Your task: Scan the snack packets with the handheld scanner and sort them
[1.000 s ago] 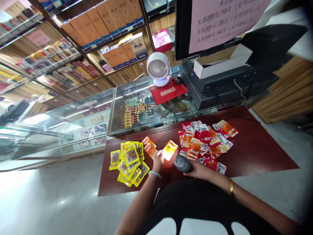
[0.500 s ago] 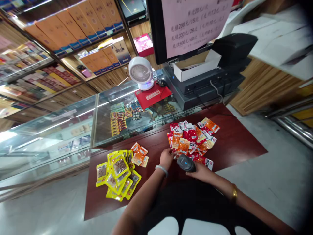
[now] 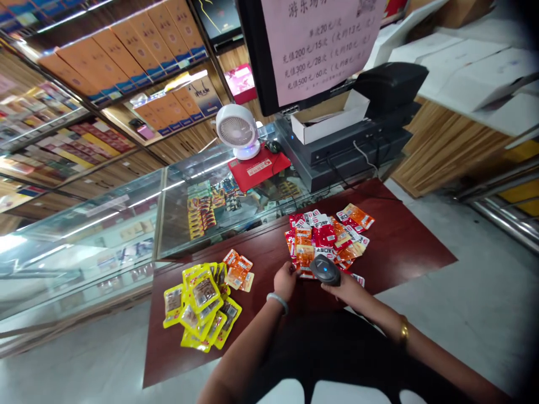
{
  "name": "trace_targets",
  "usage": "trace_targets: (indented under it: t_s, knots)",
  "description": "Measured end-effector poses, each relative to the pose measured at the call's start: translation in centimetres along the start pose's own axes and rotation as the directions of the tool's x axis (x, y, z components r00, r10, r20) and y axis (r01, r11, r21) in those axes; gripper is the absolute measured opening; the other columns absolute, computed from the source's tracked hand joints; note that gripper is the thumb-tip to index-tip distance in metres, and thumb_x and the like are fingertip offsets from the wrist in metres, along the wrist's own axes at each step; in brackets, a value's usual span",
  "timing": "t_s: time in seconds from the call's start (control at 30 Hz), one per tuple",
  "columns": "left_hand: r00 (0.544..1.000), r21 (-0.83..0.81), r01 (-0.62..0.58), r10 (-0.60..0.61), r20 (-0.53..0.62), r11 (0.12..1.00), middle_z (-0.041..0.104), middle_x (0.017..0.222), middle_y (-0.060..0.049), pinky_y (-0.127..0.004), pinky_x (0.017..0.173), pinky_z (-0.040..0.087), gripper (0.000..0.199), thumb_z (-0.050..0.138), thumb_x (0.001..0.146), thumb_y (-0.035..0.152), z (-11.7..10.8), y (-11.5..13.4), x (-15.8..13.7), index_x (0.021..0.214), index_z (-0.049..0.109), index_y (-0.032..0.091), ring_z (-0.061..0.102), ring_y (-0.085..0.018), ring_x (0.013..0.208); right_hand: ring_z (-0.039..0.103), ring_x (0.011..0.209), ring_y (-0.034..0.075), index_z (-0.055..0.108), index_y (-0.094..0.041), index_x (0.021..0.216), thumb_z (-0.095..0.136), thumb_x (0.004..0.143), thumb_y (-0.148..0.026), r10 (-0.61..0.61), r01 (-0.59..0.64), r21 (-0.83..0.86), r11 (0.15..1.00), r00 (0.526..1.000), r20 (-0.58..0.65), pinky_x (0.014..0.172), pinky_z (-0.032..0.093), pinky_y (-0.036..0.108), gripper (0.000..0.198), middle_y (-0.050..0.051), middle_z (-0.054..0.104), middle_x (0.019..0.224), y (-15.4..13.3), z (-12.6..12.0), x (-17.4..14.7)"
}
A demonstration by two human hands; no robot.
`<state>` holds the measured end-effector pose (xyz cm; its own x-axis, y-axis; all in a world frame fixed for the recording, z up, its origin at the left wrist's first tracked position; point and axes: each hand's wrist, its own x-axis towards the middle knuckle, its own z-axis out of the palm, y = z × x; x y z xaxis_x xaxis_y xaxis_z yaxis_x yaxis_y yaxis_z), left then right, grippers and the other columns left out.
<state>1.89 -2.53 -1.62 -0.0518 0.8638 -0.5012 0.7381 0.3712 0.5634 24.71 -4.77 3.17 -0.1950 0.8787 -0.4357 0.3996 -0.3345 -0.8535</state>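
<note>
My right hand is wrapped round a dark handheld barcode scanner with a small blue light on top. Its head hangs over the near side of a heap of red, orange and white snack packets. At the heap's near left edge, my left hand has its fingers closed on the edge of an orange snack packet; the scanner partly covers that area. Further left on the brown table lies a pile of yellow snack packets, with a few orange packets beside it.
Behind the table runs a glass display case with small goods inside. On it stand a white fan, a red mat, a mouse and a monitor with a pink price sheet. An open white box sits below the monitor.
The scanner has shifted slightly right and up over the heap. My left hand has moved a little down at the heap's edge. The camera view has shifted slightly.
</note>
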Motion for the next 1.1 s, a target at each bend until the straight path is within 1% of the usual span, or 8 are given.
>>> trace_targets:
  t_s: [0.27, 0.43, 0.57, 0.67, 0.73, 0.83, 0.97, 1.1]
  knots:
    - [1.000, -0.203, 0.019, -0.024, -0.019, 0.979, 0.072, 0.085, 0.000, -0.024, 0.073, 0.046, 0.014, 0.064, 0.081, 0.029, -0.5, -2.7, -1.0, 0.091, 0.068, 0.020, 0.064, -0.014, 0.078, 0.068, 0.103, 0.036, 0.070, -0.020, 0.110, 0.074, 0.072, -0.045, -0.050, 0.055, -0.030, 0.998, 0.990, 0.129, 0.090, 0.053, 0.048, 0.046, 0.011, 0.076, 0.106, -1.9, 1.6, 1.1]
    - [0.982, -0.283, 0.067, -0.114, -0.154, 0.957, 0.073, 0.094, -0.005, -0.028, 0.081, 0.048, 0.018, 0.062, 0.082, 0.028, -5.0, -8.0, -3.5, 0.097, 0.066, 0.018, 0.067, -0.018, 0.087, 0.066, 0.110, 0.034, 0.068, -0.019, 0.114, 0.076, 0.069, -0.043, -0.085, 0.075, 0.054, 0.996, 0.970, 0.226, 0.098, 0.049, 0.048, 0.051, 0.010, 0.074, 0.114, -2.5, 3.3, 0.9]
    - [0.825, 0.106, 0.246, -0.151, -0.544, 0.964, 0.066, 0.117, -0.012, -0.040, 0.097, 0.041, 0.042, 0.066, 0.078, 0.030, -9.1, -10.9, -5.5, 0.119, 0.060, 0.020, 0.058, -0.029, 0.112, 0.065, 0.112, 0.034, 0.066, -0.018, 0.117, 0.076, 0.069, -0.039, -0.096, 0.077, 0.083, 0.994, 0.962, 0.256, 0.100, 0.048, 0.049, 0.053, 0.011, 0.073, 0.117, -3.1, 3.6, 0.6]
    - [0.876, 0.271, 0.160, -0.010, -0.482, 0.949, 0.063, 0.119, -0.011, -0.041, 0.101, 0.037, 0.037, 0.067, 0.079, 0.036, -9.0, -8.7, -4.1, 0.113, 0.062, 0.022, 0.054, -0.029, 0.116, 0.066, 0.110, 0.035, 0.068, -0.019, 0.115, 0.076, 0.069, -0.039, -0.064, 0.047, 0.076, 0.996, 0.971, 0.229, 0.098, 0.050, 0.049, 0.051, 0.011, 0.074, 0.114, -2.8, 3.1, 0.4]
    - [0.945, 0.272, -0.006, 0.095, -0.313, 0.962, 0.066, 0.110, -0.008, -0.036, 0.098, 0.039, 0.026, 0.065, 0.082, 0.038, -7.4, -5.5, -1.8, 0.103, 0.065, 0.022, 0.057, -0.025, 0.108, 0.066, 0.110, 0.035, 0.068, -0.019, 0.114, 0.076, 0.070, -0.039, -0.056, 0.042, 0.075, 0.996, 0.978, 0.199, 0.097, 0.050, 0.049, 0.049, 0.011, 0.075, 0.112, -2.0, 2.6, 0.4]
    - [0.963, 0.226, -0.115, 0.164, -0.213, 0.967, 0.067, 0.106, -0.009, -0.033, 0.094, 0.040, 0.031, 0.063, 0.084, 0.045, -4.1, -0.2, 2.1, 0.102, 0.065, 0.020, 0.058, -0.023, 0.104, 0.066, 0.111, 0.035, 0.069, -0.018, 0.115, 0.075, 0.072, -0.041, -0.064, 0.053, 0.071, 0.996, 0.985, 0.161, 0.098, 0.049, 0.049, 0.049, 0.011, 0.074, 0.114, -0.5, 1.9, 0.2]
    - [0.980, 0.270, -0.031, 0.083, -0.182, 0.962, 0.066, 0.108, -0.015, -0.035, 0.091, 0.040, 0.044, 0.067, 0.078, 0.050, -1.5, 4.6, 5.9, 0.105, 0.064, 0.015, 0.058, -0.028, 0.105, 0.066, 0.111, 0.035, 0.068, -0.017, 0.115, 0.076, 0.070, -0.042, -0.047, 0.041, 0.052, 0.998, 0.992, 0.117, 0.097, 0.050, 0.048, 0.052, 0.012, 0.074, 0.115, 1.0, 0.9, -0.3]
    - [0.990, 0.269, 0.027, 0.013, -0.144, 0.963, 0.067, 0.107, -0.016, -0.036, 0.087, 0.042, 0.036, 0.069, 0.076, 0.043, -1.1, 5.3, 7.5, 0.098, 0.065, 0.015, 0.060, -0.029, 0.104, 0.068, 0.106, 0.035, 0.068, -0.016, 0.113, 0.077, 0.069, -0.041, 0.004, -0.006, 0.022, 1.000, 0.998, 0.064, 0.094, 0.052, 0.048, 0.051, 0.012, 0.075, 0.110, 1.4, 0.3, -1.2]
